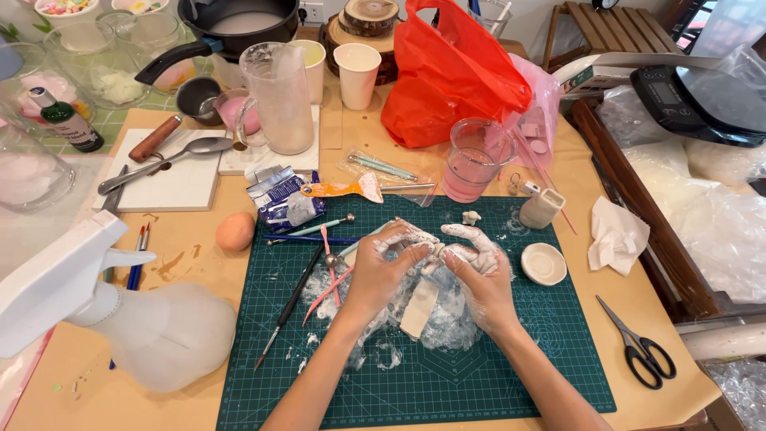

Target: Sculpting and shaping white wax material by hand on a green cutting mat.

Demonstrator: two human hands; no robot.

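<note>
My left hand [384, 267] and my right hand [481, 275] meet over the green cutting mat [495, 375], both dusted with white clay. Their fingertips pinch a small lump of white clay [436, 251] between them. Under the hands lies crumpled clear plastic wrap [451, 323] with a flat pale strip of clay [419, 309] on it. Several modelling tools lie just left of my left hand: a pink one [326, 254], a black-handled brush [289, 307] and a blue-handled one [307, 238].
A small white dish [543, 263] and a small white cup [541, 208] sit right of my hands. Black scissors [641, 347] lie at the far right, a crumpled tissue [616, 235] above them. A pink plastic cup [475, 161], an egg [235, 231] and a white spray bottle [112, 315] surround the mat.
</note>
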